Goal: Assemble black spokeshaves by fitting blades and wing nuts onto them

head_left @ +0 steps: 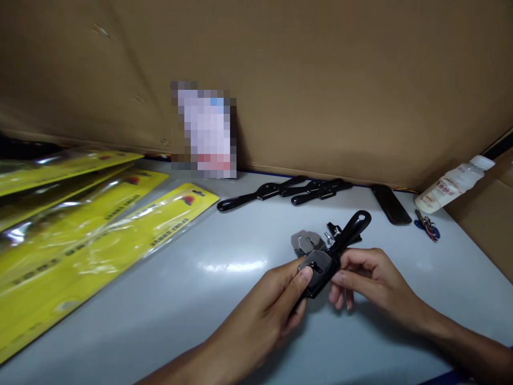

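My left hand [280, 299] grips a black spokeshave [348, 235], its thumb pressing on the flat grey blade [323, 266] laid over the tool's middle. The spokeshave is tilted, with one holed handle pointing up and to the right. My right hand [371, 278] is closed beside the tool's right edge, thumb and forefinger brought together there; whatever lies between those fingertips is hidden. Just behind the spokeshave rest several loose grey blades [305, 240], along with small screws [329, 238] and black metal parts [334, 229], partly covered by the handle.
Several black spokeshave bodies [268, 190] lie along the cardboard wall [320, 80]. Yellow blister packs [160, 227] are spread at the left. Toward the right are a dark flat slab [390, 204], keys [427, 225] and a leaning white bottle [452, 186]. A blurred-out packet [210, 133] stands at the back.
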Available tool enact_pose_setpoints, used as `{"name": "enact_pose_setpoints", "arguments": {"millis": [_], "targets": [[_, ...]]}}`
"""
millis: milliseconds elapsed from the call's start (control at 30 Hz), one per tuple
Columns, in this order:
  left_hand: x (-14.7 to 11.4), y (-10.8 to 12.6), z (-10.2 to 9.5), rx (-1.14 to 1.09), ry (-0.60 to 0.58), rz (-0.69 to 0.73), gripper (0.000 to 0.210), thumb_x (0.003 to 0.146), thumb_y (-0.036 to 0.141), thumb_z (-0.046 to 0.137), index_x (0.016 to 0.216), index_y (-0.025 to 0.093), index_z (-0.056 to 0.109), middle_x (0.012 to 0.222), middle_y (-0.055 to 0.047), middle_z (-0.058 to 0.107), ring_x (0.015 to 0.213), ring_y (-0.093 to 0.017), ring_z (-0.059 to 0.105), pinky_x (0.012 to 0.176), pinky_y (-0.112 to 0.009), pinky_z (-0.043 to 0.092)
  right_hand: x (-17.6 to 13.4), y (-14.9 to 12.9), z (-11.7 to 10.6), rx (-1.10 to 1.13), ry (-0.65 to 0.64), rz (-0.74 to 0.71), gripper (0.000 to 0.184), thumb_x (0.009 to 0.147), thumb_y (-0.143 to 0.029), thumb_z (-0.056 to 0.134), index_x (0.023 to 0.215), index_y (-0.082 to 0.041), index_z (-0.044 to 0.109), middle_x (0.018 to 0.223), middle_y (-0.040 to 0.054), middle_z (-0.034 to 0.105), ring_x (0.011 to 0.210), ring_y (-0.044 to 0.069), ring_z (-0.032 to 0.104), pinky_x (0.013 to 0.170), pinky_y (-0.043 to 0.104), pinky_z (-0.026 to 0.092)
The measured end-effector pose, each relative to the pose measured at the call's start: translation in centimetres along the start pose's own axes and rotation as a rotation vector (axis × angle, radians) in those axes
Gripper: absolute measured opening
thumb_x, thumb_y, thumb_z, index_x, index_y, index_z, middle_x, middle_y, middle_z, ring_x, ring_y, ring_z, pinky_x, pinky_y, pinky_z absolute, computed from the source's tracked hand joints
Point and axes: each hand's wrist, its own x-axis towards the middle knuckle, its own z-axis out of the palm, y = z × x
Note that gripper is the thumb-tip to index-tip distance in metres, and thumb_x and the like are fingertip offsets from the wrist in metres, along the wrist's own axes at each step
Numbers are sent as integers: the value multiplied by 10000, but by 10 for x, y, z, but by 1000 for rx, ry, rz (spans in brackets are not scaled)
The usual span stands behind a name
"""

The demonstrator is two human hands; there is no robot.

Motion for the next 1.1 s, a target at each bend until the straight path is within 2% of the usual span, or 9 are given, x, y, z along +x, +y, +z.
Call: {"name": "enact_pose_setpoints", "arguments": {"millis": [333, 400, 500, 533, 667, 767, 867, 1000, 1100], "targets": [[0, -1, -1, 7, -1, 25, 412, 938, 593, 463, 785, 212, 494, 533, 91, 362, 412, -58, 242, 337, -161, 205, 0, -7, -5, -103, 15, -39, 274, 899, -386, 606, 744, -161, 613, 694, 52, 695, 524, 99, 590, 490, 226, 459], [-1, -1, -1, -26, 21, -40, 433, 910, 617, 498, 741, 223, 444, 526, 99, 351, 399, -52, 231, 326, -155, 200, 1, -14, -18, -207, 155, -132, 281, 911, -415, 593, 813, -160, 656, 665, 27, 673, 479, 90, 549, 451, 220, 407], [-3, 3, -1, -62, 83, -181, 468, 891, 637, 514, 703, 230, 379, 524, 109, 337, 374, -40, 208, 307, -143, 205, 4, -25, -45, -499, 524, -324, 246, 902, -390, 617, 801, -171, 668, 598, -17, 606, 463, 85, 487, 461, 234, 365], [-4, 5, -1, -61, 103, -217, 470, 898, 633, 505, 698, 228, 373, 526, 109, 337, 373, -37, 205, 307, -137, 212, 5, -27, -54, -641, 557, -333, 221, 896, -354, 628, 773, -175, 670, 589, -22, 599, 479, 87, 481, 486, 241, 363], [-6, 13, -1, -49, 148, -273, 433, 952, 564, 449, 699, 221, 377, 507, 107, 336, 369, -31, 200, 325, -120, 229, 9, -24, -73, -1001, 410, -240, 180, 901, -260, 622, 747, -191, 684, 669, -14, 658, 590, 110, 537, 602, 261, 398], [-5, 13, -2, -44, 150, -303, 400, 970, 527, 436, 717, 222, 385, 496, 109, 341, 360, -30, 203, 337, -113, 261, 13, -17, -75, -1127, 371, -146, 140, 910, -326, 642, 926, -202, 705, 851, 29, 715, 697, 149, 605, 655, 286, 426], [-4, 10, -3, -72, 143, -298, 384, 963, 543, 430, 747, 228, 401, 510, 109, 367, 352, -33, 195, 321, -119, 254, 17, -12, -73, -1173, 339, -90, 227, 892, -355, 680, 1059, -201, 680, 948, 60, 715, 776, 178, 633, 702, 309, 455], [-2, 5, -7, -101, 129, -276, 402, 930, 581, 468, 744, 234, 389, 508, 113, 358, 356, -38, 187, 300, -128, 260, 20, -9, -67, -1147, 354, -139, 127, 897, -274, 670, 1001, -202, 676, 960, 46, 693, 791, 169, 627, 726, 308, 463], [1, -2, -10, -127, 118, -260, 425, 899, 628, 481, 748, 241, 389, 506, 114, 369, 338, -39, 182, 277, -144, 267, 20, -4, -65, -1192, 306, -143, 211, 880, -289, 695, 1071, -203, 668, 1027, 58, 670, 809, 178, 621, 743, 323, 468]]}}
